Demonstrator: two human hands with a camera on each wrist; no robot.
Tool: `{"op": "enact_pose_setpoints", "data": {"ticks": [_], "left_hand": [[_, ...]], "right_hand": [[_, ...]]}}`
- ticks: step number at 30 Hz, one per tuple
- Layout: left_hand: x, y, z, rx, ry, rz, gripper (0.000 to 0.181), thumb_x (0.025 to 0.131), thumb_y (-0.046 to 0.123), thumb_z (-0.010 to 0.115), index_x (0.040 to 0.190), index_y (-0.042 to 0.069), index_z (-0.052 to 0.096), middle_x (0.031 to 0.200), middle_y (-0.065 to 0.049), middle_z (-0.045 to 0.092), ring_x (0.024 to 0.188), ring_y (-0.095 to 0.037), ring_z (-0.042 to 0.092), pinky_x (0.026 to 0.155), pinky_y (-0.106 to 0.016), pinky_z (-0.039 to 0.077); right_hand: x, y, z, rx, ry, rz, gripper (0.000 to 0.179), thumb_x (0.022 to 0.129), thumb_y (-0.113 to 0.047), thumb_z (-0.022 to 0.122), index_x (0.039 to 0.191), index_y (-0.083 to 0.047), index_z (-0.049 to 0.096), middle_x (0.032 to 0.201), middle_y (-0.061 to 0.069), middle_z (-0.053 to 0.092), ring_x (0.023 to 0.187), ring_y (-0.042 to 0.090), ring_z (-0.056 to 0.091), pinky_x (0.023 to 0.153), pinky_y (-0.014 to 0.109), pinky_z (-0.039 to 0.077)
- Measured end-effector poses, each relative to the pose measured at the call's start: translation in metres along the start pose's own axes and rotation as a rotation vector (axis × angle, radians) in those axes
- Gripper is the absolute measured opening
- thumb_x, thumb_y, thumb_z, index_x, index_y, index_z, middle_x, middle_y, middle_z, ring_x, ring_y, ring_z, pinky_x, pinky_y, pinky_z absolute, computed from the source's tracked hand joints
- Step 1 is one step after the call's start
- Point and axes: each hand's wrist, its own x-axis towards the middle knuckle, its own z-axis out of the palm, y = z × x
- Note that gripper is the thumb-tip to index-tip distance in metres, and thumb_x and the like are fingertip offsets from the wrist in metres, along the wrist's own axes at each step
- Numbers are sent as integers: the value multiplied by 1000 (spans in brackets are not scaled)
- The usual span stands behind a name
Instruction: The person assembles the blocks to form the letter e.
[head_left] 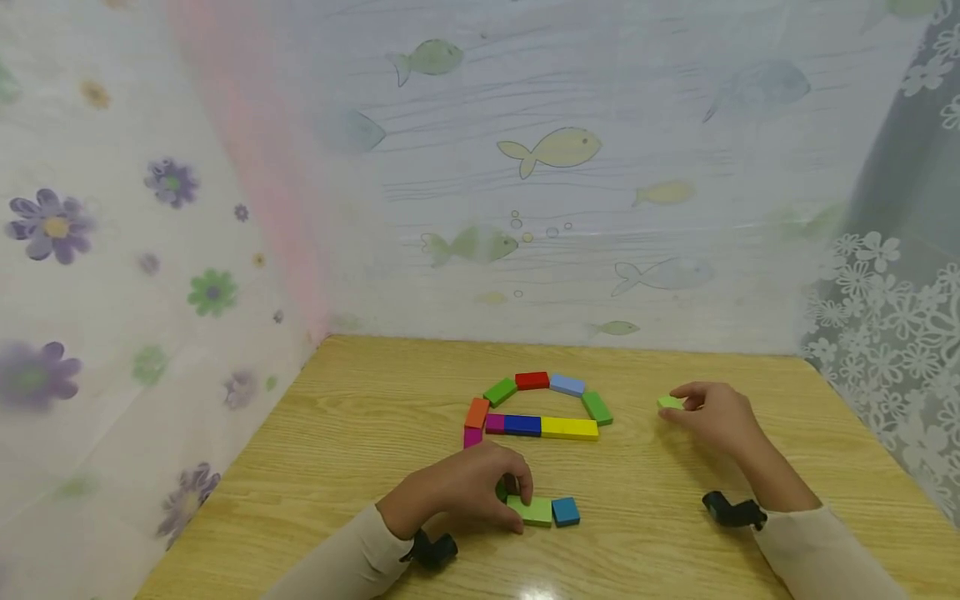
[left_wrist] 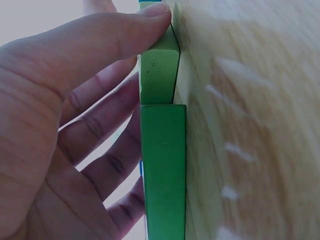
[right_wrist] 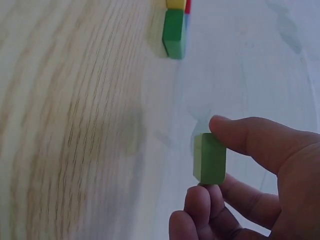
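With thumb and fingers, my left hand pinches a light green block lying on the table. A dark green block touches one end of it, mostly covered by the hand in the head view. At its other end sits a small blue block. Over to the right, my right hand holds another light green block between thumb and fingertips. That block appears raised off the tabletop, apart from the other blocks.
On the wooden table, magenta, orange, green, red, light blue and green blocks form an arch. Inside it runs a straight row of magenta, dark blue and yellow blocks. A fish-printed curtain hangs behind.
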Motion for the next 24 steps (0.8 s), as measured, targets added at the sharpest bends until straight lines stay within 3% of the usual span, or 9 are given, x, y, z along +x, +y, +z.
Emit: {"op": "enact_pose_setpoints", "data": {"ticks": [13, 24], "left_hand": [[1, -1, 0, -2, 2, 9, 23, 83, 33, 89, 95, 26, 71, 95, 19, 67, 89, 5, 61, 83, -15, 53], [0, -1, -1, 8, 0, 9, 24, 83, 34, 89, 96, 26, 71, 96, 19, 67, 90, 4, 61, 84, -15, 53]], "right_hand": [[-20, -31, 13, -13, -57, -87, 48, 88, -37, 83, 123, -6, 72, 98, 3, 67, 92, 23, 67, 69, 35, 54], [-30, -54, 26, 36, -181, -172, 40, 81, -30, 89, 113, -10, 76, 91, 0, 65, 83, 16, 63, 66, 29, 54]]}}
